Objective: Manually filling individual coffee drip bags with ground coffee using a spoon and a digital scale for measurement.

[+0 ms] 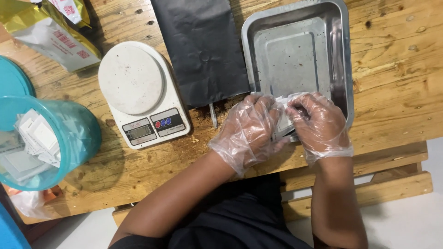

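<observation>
Both my hands wear clear plastic gloves and meet over the near rim of a steel tray. My left hand and my right hand pinch the same small white paper sachet between their fingers. Most of the sachet is hidden by the fingers. The tray's inside holds only dark crumbs.
A white kitchen scale stands left of a flat black pouch. A teal plastic tub with several white sachets lies at the left edge. A gold and white bag lies at the back left. Dark grounds speckle the wooden table.
</observation>
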